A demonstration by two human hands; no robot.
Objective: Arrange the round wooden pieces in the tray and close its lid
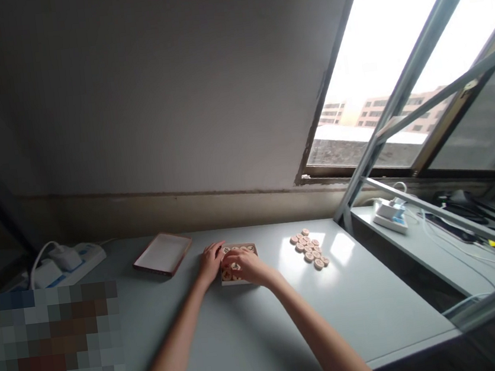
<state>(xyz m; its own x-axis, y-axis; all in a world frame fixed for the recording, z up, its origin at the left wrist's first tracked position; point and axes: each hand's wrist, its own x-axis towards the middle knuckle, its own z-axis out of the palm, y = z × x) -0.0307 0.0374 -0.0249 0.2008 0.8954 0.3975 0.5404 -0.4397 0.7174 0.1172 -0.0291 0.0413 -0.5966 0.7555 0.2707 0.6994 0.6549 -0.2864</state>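
A shallow open box [240, 282] of round wooden Chinese chess pieces [236, 266] lies on the desk in front of me. My left hand [211, 265] is at the box's left side, its fingers curled against the edge. From the right, my right hand [248, 265] reaches over the box, with bent fingers drawn together and tips down among the pieces. Whatever lies under those fingertips is hidden. Dark characters show on several pieces in the box. Loose Chinese chess pieces [308, 249] are clustered on the desk to the right of my right hand.
A shallow lid [163, 254] with a pale inside and reddish rim lies left of the box. Power strips with plugs stand at the far left [88, 255] and on the right-hand desk [390, 223]. A metal frame [374, 144] rises at the desk's right edge, before a window.
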